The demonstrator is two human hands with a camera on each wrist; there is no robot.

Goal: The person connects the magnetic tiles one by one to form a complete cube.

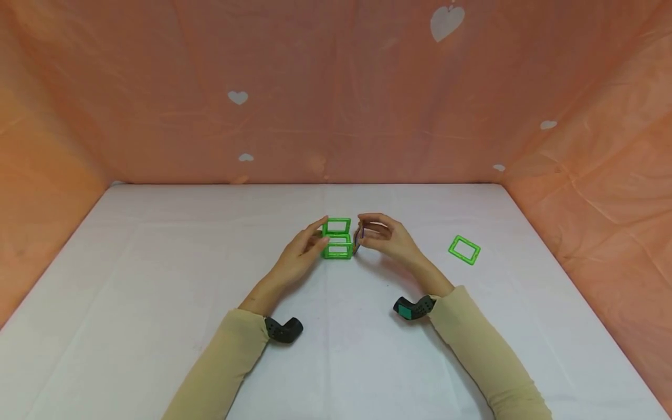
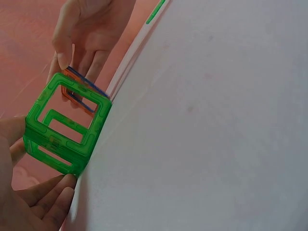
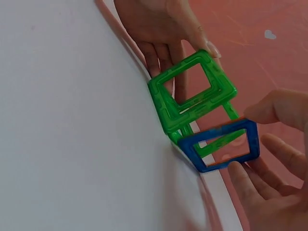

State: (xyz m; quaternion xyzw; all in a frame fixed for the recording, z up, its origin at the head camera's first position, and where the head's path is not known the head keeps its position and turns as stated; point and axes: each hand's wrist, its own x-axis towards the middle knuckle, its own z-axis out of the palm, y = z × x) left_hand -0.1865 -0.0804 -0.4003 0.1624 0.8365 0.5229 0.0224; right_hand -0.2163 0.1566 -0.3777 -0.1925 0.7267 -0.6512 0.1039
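Near the middle of the white table, my left hand (image 1: 298,255) holds a box-like build of green magnetic tiles (image 2: 53,141) by its left side. Its thumb lies at one edge and its fingers at another. Open square windows show through the build's frames. My right hand (image 1: 395,240) pinches a blue magnetic tile (image 3: 252,140) with orange along its edge; from the left wrist view its other face looks orange. That tile stands tilted right beside the green build's right side, overlapping it in the right wrist view.
A single green tile frame (image 1: 476,256) lies flat on the table (image 1: 157,280), to the right of my right hand. Orange cloth (image 1: 325,105) with white hearts rises behind the table and at both sides. Black wrist devices (image 1: 284,330) sit at both sleeve cuffs.
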